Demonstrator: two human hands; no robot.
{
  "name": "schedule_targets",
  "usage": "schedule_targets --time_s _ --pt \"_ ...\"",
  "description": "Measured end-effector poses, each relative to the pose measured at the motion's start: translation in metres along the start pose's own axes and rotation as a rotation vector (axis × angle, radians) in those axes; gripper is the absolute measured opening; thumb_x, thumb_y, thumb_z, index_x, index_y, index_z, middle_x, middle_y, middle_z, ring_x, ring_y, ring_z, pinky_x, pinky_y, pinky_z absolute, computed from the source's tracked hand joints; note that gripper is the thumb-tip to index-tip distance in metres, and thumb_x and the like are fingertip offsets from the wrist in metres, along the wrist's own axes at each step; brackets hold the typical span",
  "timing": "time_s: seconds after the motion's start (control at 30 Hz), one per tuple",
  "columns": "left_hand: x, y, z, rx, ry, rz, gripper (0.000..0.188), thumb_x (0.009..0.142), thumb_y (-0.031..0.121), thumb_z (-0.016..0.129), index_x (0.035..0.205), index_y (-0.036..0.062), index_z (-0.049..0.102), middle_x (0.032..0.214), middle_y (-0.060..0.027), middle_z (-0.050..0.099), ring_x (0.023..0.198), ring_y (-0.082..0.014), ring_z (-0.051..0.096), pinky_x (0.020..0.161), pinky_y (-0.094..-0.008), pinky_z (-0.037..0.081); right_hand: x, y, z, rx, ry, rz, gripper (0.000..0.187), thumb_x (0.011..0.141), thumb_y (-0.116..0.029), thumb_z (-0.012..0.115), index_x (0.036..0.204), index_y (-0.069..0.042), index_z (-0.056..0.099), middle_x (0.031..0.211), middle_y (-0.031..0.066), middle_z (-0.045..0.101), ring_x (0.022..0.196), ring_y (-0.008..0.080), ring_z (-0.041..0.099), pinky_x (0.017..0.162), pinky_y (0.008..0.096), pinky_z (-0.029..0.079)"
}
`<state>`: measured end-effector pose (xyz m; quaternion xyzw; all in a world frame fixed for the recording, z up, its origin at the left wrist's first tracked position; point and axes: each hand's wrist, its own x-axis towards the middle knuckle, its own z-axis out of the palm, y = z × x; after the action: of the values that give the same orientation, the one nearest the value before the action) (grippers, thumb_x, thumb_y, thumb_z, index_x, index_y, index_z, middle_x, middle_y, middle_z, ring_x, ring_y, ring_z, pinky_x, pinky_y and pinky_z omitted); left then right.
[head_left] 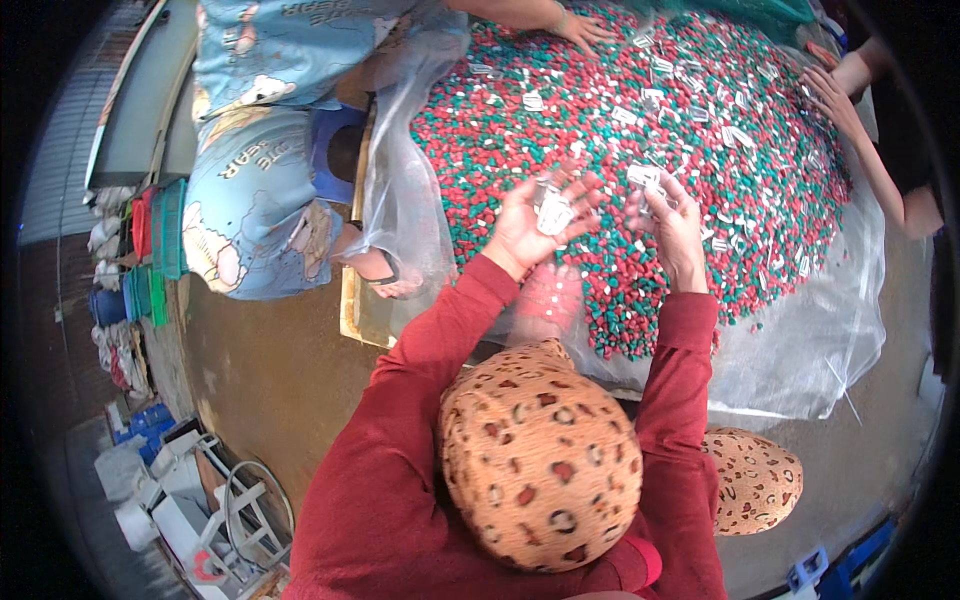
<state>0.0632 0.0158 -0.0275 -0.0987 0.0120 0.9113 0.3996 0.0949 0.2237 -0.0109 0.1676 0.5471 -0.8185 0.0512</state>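
Note:
My left hand [535, 222] is turned palm up with its fingers spread, and several flat white plastic pieces [554, 214] rest on it. These pieces look like small slotted clips or tags. To its right, my right hand [672, 225] pinches a similar white slotted piece [643, 176] between thumb and fingers. Both hands hover over a wide heap of small red, green and white pieces [620, 280], too small to name exactly. More white slotted pieces [651, 98] lie scattered on the heap.
A clear plastic sheet [790, 350] lies under the heap. One person in blue patterned clothes sits at the left, a hand [583, 32] on the heap; another person's hand [832, 98] reaches in from the right. Coloured crates [170, 230] and a grey machine [190, 495] stand left.

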Motion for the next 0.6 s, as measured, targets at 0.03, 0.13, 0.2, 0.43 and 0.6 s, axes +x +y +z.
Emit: schedule_targets --time_s 0.03,0.13,0.2,0.43,0.6 --pt "0.004 -0.006 -0.002 0.039 0.045 -0.008 0.04 0.091 0.03 0.04 0.123 0.0087 0.049 0.13 -0.0187 0.046 0.119 -0.0369 0.043 0.099 -0.056 0.036 -0.001 -0.004 0.008 -0.093 0.014 -0.05 0.03 0.09 -0.005 0.046 0.119 -0.003 0.051 0.084 0.0071 0.059 0.071 0.014 0.062 0.052 0.0238 0.052" --pt "0.006 -0.018 0.006 0.108 0.079 -0.032 0.04 0.094 0.034 0.036 0.12 0.0086 0.052 0.123 -0.0157 0.052 0.114 -0.0342 0.049 0.097 -0.0525 0.038 -0.014 -0.028 0.042 -0.285 -0.186 0.01 0.024 0.09 -0.005 0.042 0.111 -0.004 0.055 0.087 0.0078 0.06 0.064 0.0117 0.06 0.049 0.0231 0.049" --pt "0.009 -0.012 -0.011 0.039 0.027 -0.084 0.04 0.094 0.036 0.036 0.117 0.0096 0.055 0.116 -0.0119 0.057 0.107 -0.03 0.054 0.093 -0.0504 0.042 -0.008 -0.004 0.043 -0.763 -0.159 -0.324 0.02 0.09 -0.01 0.044 0.104 0.0 0.054 0.089 0.0126 0.058 0.086 0.0214 0.059 0.072 0.035 0.048" --pt "0.033 -0.007 -0.018 0.119 0.052 -0.095 0.029 0.09 0.03 0.048 0.105 0.0077 0.06 0.094 -0.0082 0.064 0.08 -0.0212 0.062 0.062 -0.0346 0.054 -0.017 0.012 0.053 0.355 -0.027 0.035 0.02 0.092 -0.017 0.045 0.094 0.0 0.054 0.09 0.0125 0.059 0.079 0.0244 0.062 0.066 0.0355 0.053" --pt "0.034 0.0 0.001 0.609 0.514 0.258 0.024 0.086 0.017 0.05 0.1 -0.0006 0.058 0.09 -0.0093 0.062 0.074 -0.0176 0.061 0.062 -0.0283 0.052 -0.008 0.033 0.03 0.648 -0.086 0.051 0.024 0.088 -0.017 0.048 0.101 0.003 0.052 0.091 0.0138 0.06 0.082 0.0262 0.063 0.071 0.0369 0.056"
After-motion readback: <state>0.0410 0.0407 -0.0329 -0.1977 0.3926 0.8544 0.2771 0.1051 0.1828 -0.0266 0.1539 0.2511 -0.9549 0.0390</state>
